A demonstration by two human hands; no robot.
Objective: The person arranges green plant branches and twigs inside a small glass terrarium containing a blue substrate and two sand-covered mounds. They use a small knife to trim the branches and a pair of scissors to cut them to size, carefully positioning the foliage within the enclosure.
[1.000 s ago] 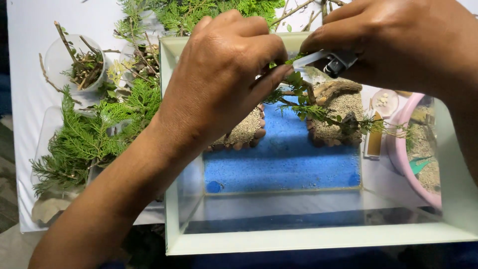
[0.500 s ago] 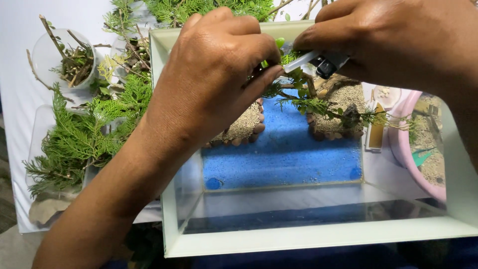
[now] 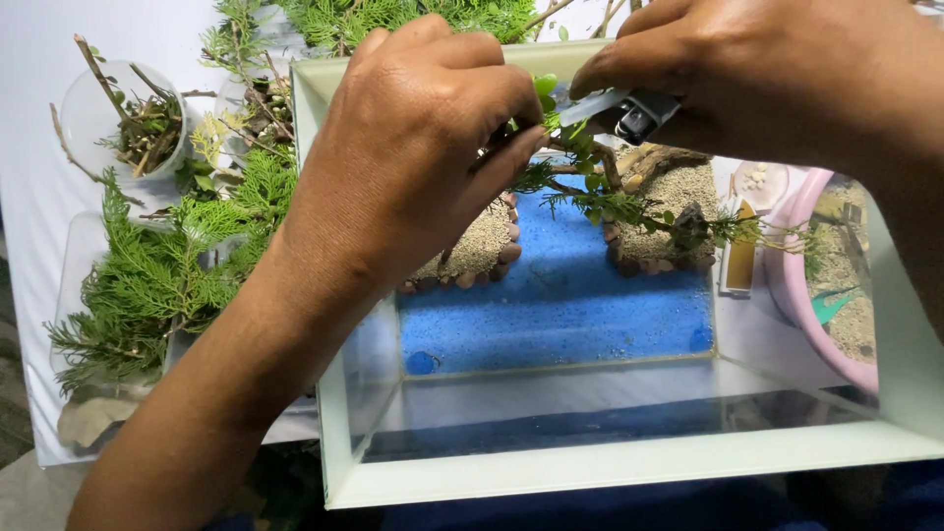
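Greenery lies at the far left: a clear plastic cup (image 3: pixel 123 123) holds cut twigs, and below it flat conifer sprigs (image 3: pixel 157 275) spread over a white cloth (image 3: pixel 39 197) that covers the tabletop.

Next comes the glass tank (image 3: pixel 629 472), an open-topped box with pale edges. Much of its inside looks finished: blue sand (image 3: pixel 560 305) runs down the middle like a river, and a sandy bank (image 3: pixel 482 241) edged with small brown stones sits on its left side.

The left hand (image 3: pixel 413 167) reaches in over that bank, its grip narrow, fingertips pinched on a small leafy branch (image 3: pixel 580 192) which stands over the far end of the blue strip, between the two banks. The right hand (image 3: pixel 777 79) comes in from the upper right with its grip closed on a small tube (image 3: pixel 615 103) with a dark cap, the tip held at the branch's top. My reading is that the ground is laid and the planting is only partly done, since this one branch is being fixed while the loose sprigs outside are unused.

A second stone-edged bank (image 3: pixel 674 211) lies right of the sand. Beyond the right glass wall, a pink bowl (image 3: pixel 792 285) of sandy material and a small white dish (image 3: pixel 759 182) stand on the tabletop. Little of the room shows: only a strip of grey floor at the left edge.
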